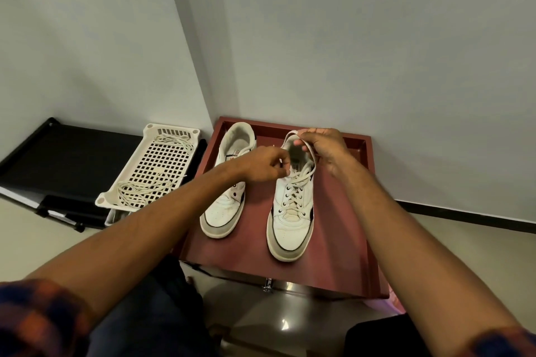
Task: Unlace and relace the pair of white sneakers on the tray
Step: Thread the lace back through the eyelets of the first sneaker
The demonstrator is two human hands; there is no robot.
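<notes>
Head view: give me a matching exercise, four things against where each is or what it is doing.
Things:
1. left sneaker
2. loose laces
3. left grip
4. right grip

Places or states:
A. holds the right sneaker by its heel collar
B. lie in the white basket
C. stands on the left half of the tray
D. pinches the lace at the top of the right sneaker

Pairs: 1-C, 2-B, 3-D, 4-A

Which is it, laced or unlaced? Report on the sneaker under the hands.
Laced: the lace criss-crosses up the front of the sneaker to the left hand.
</notes>
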